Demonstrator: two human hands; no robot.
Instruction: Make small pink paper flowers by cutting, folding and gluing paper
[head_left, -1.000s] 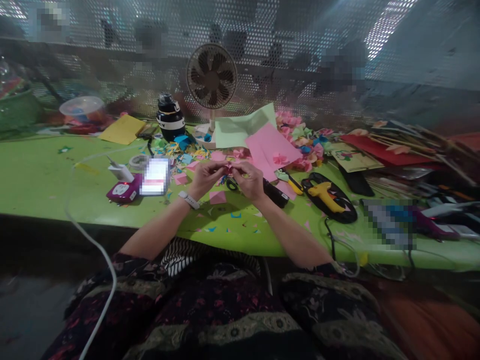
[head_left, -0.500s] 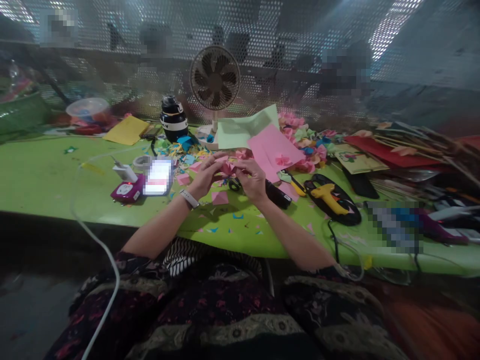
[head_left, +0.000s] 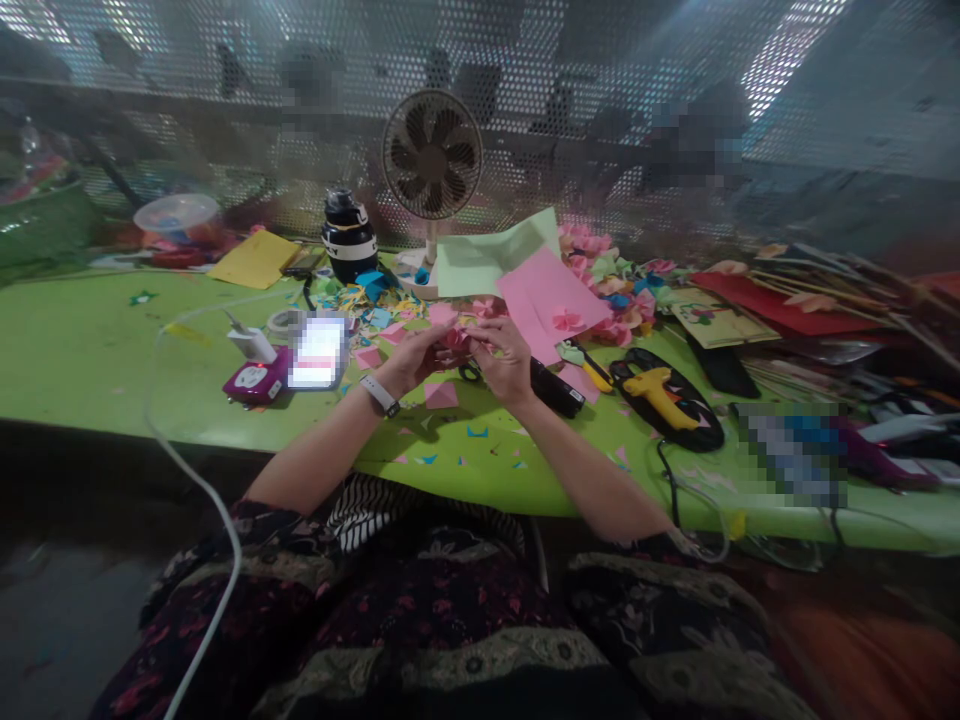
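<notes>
Between my two hands is a small pink paper flower [head_left: 457,338], raised a little above the green table. The fingers of my left hand [head_left: 414,362] are closed on its left side, and a pale band circles that wrist. My right hand [head_left: 504,360] pinches the flower from the right. My fingers cover part of its petals. Below my hands lies a pink paper square [head_left: 441,394]. Black-handled scissors [head_left: 469,371] show partly behind my right hand. Pink and green paper sheets [head_left: 551,295] lie just beyond.
A fan [head_left: 432,155] and a black bottle [head_left: 349,238] stand at the back. Left are a lit phone [head_left: 317,353] and a purple power socket [head_left: 255,383]. On the right, a yellow glue gun [head_left: 661,396] rests on a black tray, near heaped paper flowers [head_left: 600,270]. Paper scraps litter the middle.
My left fingers have curled lower and closer around the flower, and its petals are now more covered. Both hands stay in nearly the same place.
</notes>
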